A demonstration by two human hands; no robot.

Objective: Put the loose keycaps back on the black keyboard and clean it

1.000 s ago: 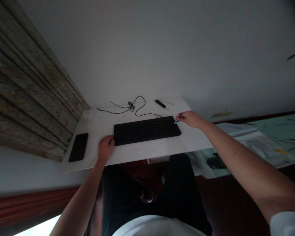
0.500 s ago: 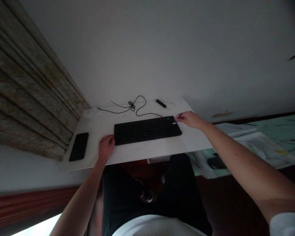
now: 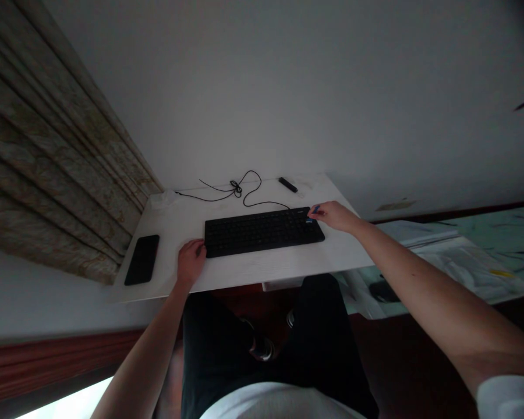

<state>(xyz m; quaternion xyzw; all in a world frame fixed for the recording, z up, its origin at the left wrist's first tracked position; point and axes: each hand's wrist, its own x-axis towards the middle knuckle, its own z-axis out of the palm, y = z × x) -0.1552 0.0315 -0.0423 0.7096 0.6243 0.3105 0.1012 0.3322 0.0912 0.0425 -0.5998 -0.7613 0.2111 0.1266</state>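
Observation:
A black keyboard lies flat on the white desk, slightly slanted. My left hand steadies its left end, thumb and fingers closed against the edge. Over the upper right corner, my right hand pinches a small blue brush. The brush's lower end is at the keys near the number pad; its fine detail is too small to make out.
The keyboard's black cable lies bundled behind it. A black stick-like object is near the wall. At left is a black phone, by the curtain. Papers and plastic bags are lower right.
My right hand has shifted slightly left and down with the blue brush at the keys. My left hand stays at the keyboard's left end.

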